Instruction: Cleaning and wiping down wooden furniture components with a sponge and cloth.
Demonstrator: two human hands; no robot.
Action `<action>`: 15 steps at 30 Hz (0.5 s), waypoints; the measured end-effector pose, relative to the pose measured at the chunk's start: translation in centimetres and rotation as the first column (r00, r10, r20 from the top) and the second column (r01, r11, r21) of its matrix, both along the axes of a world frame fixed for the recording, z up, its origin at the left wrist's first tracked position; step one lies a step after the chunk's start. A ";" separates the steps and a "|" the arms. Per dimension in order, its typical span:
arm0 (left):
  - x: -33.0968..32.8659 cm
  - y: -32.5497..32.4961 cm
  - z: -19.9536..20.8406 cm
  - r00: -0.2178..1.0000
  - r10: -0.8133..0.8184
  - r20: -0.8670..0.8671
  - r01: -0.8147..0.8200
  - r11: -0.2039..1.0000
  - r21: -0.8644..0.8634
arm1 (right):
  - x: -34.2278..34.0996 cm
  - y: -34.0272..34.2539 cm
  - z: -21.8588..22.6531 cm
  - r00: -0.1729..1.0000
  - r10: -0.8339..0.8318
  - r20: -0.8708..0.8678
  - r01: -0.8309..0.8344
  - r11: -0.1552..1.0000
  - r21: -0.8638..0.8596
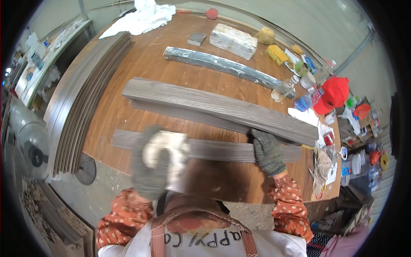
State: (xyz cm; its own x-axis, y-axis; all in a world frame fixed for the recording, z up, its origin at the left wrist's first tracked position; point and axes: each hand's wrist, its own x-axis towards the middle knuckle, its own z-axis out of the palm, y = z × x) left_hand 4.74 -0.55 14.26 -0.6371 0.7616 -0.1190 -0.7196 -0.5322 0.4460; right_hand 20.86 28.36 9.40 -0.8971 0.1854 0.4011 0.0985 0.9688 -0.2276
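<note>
Both my hands wear dark grey knitted gloves. My left hand (147, 167) is smeared by motion, closed round a crumpled white cloth (175, 145). It is over the left part of a single grey wood-grain strip (218, 150) that lies crosswise on the brown table. My right hand (268, 152) lies across the right part of that strip with its fingers stretched away from me. Its fingertips reach the near edge of a small pile of thicker-looking grey wood-grain strips (214, 105). Whether those fingertips touch the pile, I cannot tell.
A tall stack of long strips (87, 94) lines the table's left side. Farther back are a grey metal bar (222, 66), a whitish block (233, 40) and a white cloth heap (145, 17). Bottles (284, 88) and a red cap (334, 94) crowd the right. A fan (34, 150) stands left.
</note>
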 end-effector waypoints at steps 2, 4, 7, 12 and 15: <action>1.4 5.5 3.0 0.812 -0.508 -0.287 0.222 0.724 -0.653 | 2.2 2.5 -2.0 0.979 -0.137 0.149 0.143 0.989 -0.032; 5.5 10.2 -5.1 -0.199 -0.038 -0.979 -0.588 0.804 0.088 | 1.1 1.6 -1.4 0.985 -0.071 0.157 0.073 0.997 -0.005; 8.5 15.3 -7.6 -0.251 -0.529 -0.810 -0.705 0.674 -0.221 | 1.2 2.1 -1.6 0.978 -0.068 0.195 0.065 0.998 0.019; 5.8 12.0 -10.1 -0.263 -0.444 -0.857 -0.730 0.672 -0.125 | 1.2 2.5 -1.5 0.958 -0.055 0.281 -0.013 0.972 0.234; 3.1 6.4 -5.9 -0.325 -0.422 -0.846 -0.844 0.534 0.058 | 1.8 2.6 -1.5 0.965 -0.090 0.247 0.040 0.979 0.199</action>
State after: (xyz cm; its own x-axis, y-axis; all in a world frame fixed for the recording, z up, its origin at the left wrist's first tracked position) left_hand 7.80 5.82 8.41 -0.4864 0.5882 0.6461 0.8734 0.3467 0.3419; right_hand 22.62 30.97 7.85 -0.9623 0.1894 0.1954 0.1933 0.9811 0.0009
